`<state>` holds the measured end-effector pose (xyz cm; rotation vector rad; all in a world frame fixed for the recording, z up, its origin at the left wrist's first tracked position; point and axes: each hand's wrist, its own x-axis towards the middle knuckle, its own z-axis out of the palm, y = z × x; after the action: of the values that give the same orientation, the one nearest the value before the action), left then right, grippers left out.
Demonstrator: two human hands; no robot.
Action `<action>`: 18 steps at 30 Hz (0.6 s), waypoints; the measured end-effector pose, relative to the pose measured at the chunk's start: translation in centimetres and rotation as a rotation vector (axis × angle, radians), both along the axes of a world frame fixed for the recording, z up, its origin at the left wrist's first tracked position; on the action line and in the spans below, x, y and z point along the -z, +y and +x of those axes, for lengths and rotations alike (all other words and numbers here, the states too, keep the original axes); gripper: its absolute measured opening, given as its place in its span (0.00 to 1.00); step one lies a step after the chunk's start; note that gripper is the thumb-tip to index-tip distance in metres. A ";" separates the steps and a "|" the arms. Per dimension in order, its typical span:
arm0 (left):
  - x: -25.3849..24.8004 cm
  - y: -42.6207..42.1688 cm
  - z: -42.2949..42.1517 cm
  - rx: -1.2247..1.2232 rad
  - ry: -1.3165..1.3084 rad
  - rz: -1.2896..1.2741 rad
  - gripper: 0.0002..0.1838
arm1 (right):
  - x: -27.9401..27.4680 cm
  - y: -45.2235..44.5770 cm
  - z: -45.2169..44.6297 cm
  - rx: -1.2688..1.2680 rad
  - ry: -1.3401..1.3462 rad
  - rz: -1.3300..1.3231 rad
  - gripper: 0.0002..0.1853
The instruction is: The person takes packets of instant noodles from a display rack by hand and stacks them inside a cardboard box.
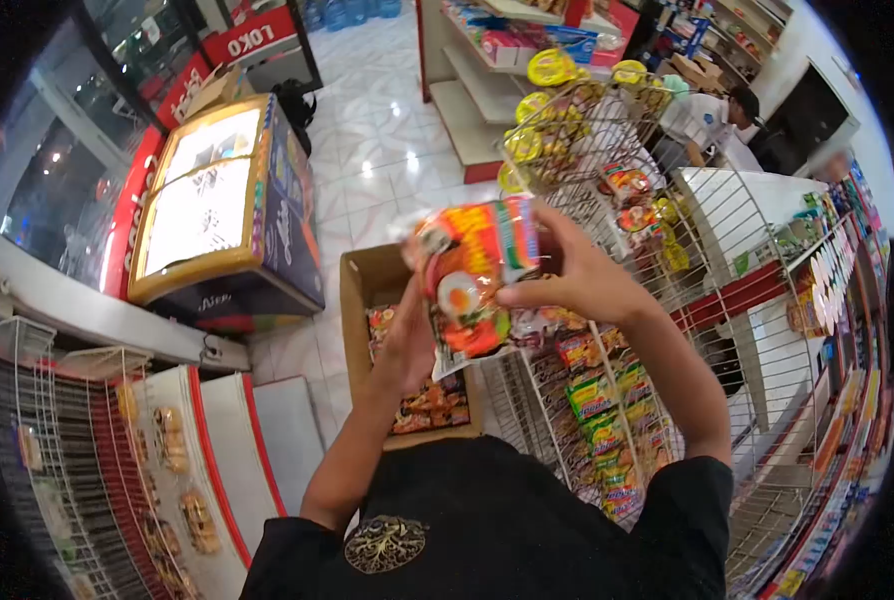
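Observation:
A colourful stack of instant noodle packets (472, 245), printed with a fried egg, is held up in front of me and slightly blurred. My left hand (405, 335) is pressed to its lower left side, and my right hand (572, 265) grips its right side with the thumb across the front. Beneath my hands stands an open cardboard box (355, 290), with more noodle packets (435, 405) lying inside. To the right, a wire rack (547, 425) holds rows of green and yellow noodle packets (597, 410).
An ice-cream freezer (297, 215) stands at the left. Shelves with bread packs (199, 520) are at lower left. Yellow cup noodles (552, 67) fill the rack's far basket. Behind the rack, a person in a white shirt (695, 118) bends by a white counter (732, 195).

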<state>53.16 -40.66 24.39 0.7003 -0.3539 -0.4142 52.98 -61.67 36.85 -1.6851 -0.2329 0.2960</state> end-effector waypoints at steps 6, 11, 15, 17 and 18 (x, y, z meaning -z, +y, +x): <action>7.1 5.4 0.8 -0.236 0.211 0.147 0.34 | 3.7 3.9 6.2 -0.169 -0.114 -0.360 0.35; 13.7 14.4 -1.3 -0.538 0.408 0.259 0.26 | 5.6 6.7 12.4 -0.163 -0.212 -0.578 0.33; 16.2 19.3 -4.8 -0.670 0.546 0.313 0.24 | 18.6 8.4 17.9 -0.076 -0.175 -0.795 0.29; 17.0 21.0 -6.9 -0.681 0.569 0.347 0.24 | 27.1 9.3 18.1 -0.058 0.080 -0.609 0.25; 17.4 21.8 -8.2 -0.678 0.590 0.382 0.24 | 31.6 9.8 17.4 0.053 0.182 -0.514 0.25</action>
<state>45.01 -18.85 6.95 0.9770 0.5305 -0.0219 70.35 -51.86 5.29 -2.1505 0.0305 0.4971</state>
